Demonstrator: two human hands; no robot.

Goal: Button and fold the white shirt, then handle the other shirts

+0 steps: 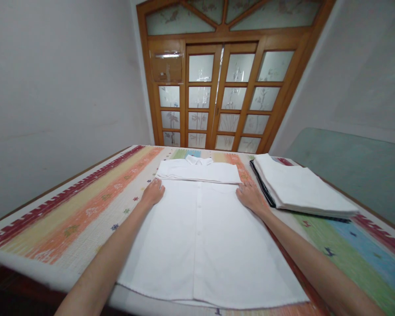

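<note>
A white button-up shirt (pixel 184 237) lies flat on the table, its collar at the far end and its hem near the front edge. Its sleeves form a folded band across the chest, below the collar. My left hand (pixel 154 192) is at the shirt's left edge, just under the band's end, with fingers closed on the cloth. At the opposite edge, my right hand (pixel 249 195) also has its fingers closed on the cloth beneath the right end of the band. The fingertips are partly hard to make out.
A stack of folded clothes (pixel 303 186), white on top with dark cloth beneath, lies to the right. A striped, patterned tablecloth (pixel 85 206) covers the table. Beyond it stand wooden doors with glass panes (pixel 217 96). A pale green panel (pixel 355 162) leans by the right wall.
</note>
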